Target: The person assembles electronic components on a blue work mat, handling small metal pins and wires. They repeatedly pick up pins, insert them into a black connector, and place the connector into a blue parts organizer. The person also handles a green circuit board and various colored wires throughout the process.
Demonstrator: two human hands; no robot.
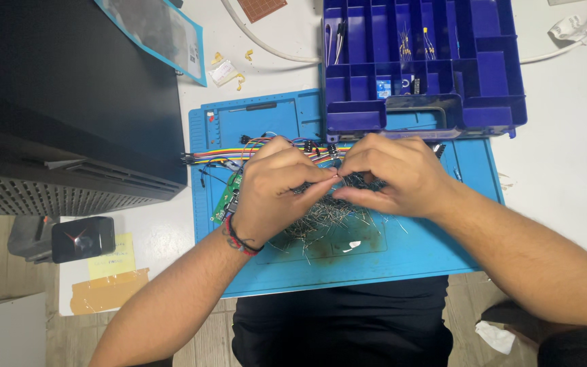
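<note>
Pinching one thin component lead [336, 178] between my left hand [276, 187] and right hand [392, 177], fingertips meeting directly above the lead pile [327, 217].

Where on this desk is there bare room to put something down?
The white table right of the blue mat is bare, below the purple organizer box. The mat's near edge is also free. It is crowded mid-mat: both hands, left and right, meet over a pile of wire-legged parts and ribbon wires.
</note>
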